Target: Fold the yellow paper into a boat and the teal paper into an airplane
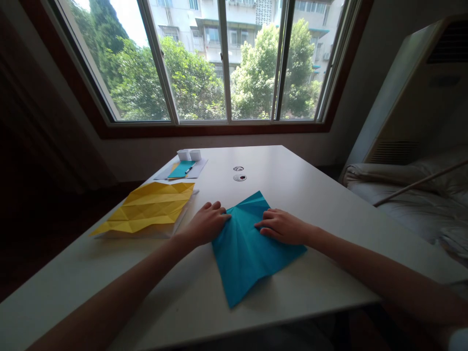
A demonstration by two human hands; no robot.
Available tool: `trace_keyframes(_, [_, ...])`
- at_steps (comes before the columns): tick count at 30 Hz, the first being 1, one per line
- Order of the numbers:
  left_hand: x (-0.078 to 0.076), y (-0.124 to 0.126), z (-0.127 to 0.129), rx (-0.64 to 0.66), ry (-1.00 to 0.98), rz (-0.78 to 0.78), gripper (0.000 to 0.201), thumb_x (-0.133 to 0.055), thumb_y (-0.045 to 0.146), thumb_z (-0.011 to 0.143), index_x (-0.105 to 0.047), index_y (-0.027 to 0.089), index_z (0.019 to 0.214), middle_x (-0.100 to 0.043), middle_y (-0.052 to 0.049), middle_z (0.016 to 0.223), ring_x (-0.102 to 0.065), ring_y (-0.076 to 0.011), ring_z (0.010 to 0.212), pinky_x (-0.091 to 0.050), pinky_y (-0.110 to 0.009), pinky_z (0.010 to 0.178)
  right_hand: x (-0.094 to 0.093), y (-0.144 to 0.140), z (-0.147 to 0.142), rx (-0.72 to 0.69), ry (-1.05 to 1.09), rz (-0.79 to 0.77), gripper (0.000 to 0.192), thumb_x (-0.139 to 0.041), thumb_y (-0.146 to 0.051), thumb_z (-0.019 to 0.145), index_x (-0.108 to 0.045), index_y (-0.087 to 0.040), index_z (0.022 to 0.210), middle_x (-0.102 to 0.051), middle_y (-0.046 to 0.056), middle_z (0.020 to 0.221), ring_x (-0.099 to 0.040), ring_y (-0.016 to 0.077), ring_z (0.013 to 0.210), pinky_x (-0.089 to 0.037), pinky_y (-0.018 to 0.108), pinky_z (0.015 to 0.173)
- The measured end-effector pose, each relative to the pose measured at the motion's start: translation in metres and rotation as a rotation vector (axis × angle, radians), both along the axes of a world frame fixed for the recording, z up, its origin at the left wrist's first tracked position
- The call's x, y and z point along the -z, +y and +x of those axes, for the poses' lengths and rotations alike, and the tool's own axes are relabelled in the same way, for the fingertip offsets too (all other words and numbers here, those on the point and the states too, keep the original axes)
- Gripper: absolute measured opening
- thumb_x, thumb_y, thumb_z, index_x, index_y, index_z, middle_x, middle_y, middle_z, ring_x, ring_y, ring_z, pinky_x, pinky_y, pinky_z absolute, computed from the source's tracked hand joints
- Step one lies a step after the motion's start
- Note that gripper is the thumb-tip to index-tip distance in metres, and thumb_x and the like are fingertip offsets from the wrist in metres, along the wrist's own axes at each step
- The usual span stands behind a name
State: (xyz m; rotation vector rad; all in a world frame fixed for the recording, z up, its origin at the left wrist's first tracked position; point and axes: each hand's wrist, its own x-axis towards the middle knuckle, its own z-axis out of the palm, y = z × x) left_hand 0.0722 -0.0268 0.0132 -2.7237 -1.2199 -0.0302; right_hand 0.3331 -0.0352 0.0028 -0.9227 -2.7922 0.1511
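Note:
A creased teal paper square [248, 248] lies on the white table [314, 204], turned like a diamond. My left hand [206, 223] rests palm down at its left corner, fingers curled against the paper's edge. My right hand [281, 226] presses flat on the sheet's right half, fingertips pointing left toward the middle crease. Neither hand lifts the paper off the table.
A creased yellow sheet [148, 207] lies to the left on a pale sheet. Farther back lie a small teal paper with a pen [182, 169], white boxes [189, 155] and two round table caps [239, 174]. A bed with bedding [413, 200] is at right.

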Motion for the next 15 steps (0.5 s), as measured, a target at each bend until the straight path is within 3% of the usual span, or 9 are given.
trace_keyframes(5, [0.009, -0.005, 0.017, -0.142, -0.040, 0.062, 0.039, -0.030, 0.034, 0.090, -0.059, 0.016, 0.107, -0.058, -0.013, 0.111, -0.048, -0.0276, 0.101, -0.035, -0.042, 0.086, 0.007, -0.002, -0.003, -0.048, 0.016, 0.088, 0.045, -0.025, -0.044, 0.092, -0.055, -0.024, 0.118, -0.053, 0.008, 0.119, -0.051, 0.0222, 0.104, -0.040, 0.040, 0.089])
trace_keyframes(8, [0.016, -0.002, 0.022, -0.225, -0.088, 0.052, 0.049, -0.021, 0.045, 0.091, -0.060, 0.016, 0.103, -0.061, -0.012, 0.105, -0.052, -0.0264, 0.098, -0.037, -0.041, 0.086, 0.011, -0.001, -0.006, -0.035, 0.041, 0.105, 0.041, -0.029, -0.043, 0.091, -0.057, -0.024, 0.115, -0.055, 0.008, 0.120, -0.049, 0.0228, 0.109, -0.038, 0.042, 0.092])
trace_keyframes(10, [0.020, 0.000, 0.023, -0.269, -0.109, 0.041, 0.052, -0.021, 0.050, 0.090, -0.055, 0.017, 0.112, -0.059, -0.012, 0.112, -0.051, -0.0274, 0.103, -0.037, -0.043, 0.088, 0.013, -0.001, -0.007, -0.023, 0.051, 0.094, 0.039, -0.033, -0.043, 0.090, -0.055, -0.023, 0.115, -0.056, 0.008, 0.118, -0.049, 0.0228, 0.108, -0.038, 0.042, 0.092])
trace_keyframes(15, [0.030, 0.005, 0.019, -0.173, -0.122, -0.048, 0.053, -0.025, 0.050, 0.090, -0.037, 0.021, 0.132, -0.034, -0.011, 0.139, -0.032, -0.0271, 0.126, -0.028, -0.044, 0.100, 0.013, 0.001, -0.006, 0.059, 0.015, 0.049, 0.043, -0.038, -0.050, 0.086, -0.051, -0.026, 0.119, -0.053, 0.008, 0.121, -0.049, 0.0259, 0.108, -0.039, 0.045, 0.091])
